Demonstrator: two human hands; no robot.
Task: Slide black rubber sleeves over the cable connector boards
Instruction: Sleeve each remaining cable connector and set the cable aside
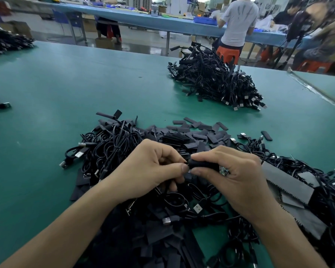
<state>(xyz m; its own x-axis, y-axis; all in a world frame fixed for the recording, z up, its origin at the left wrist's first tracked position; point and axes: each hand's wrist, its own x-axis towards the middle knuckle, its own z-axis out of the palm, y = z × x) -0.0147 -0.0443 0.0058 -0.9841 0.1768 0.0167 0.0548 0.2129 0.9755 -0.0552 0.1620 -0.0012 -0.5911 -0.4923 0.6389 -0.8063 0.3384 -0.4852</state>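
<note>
One sleeve [203,163], pinched by the left hand [153,169] and right hand [238,175], sits partway over its board [223,170]; the far heap [217,82] looks finished, the near heap [112,149] outstanding.

A factory assembly floor: long green worktable [85,89], heaped black cables [217,82], workers on stools at blue benches [143,20].

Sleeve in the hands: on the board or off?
Partly on: the connector board pokes out past the black sleeve, which the right hand pinches; the left hand pinches its other end.
</note>
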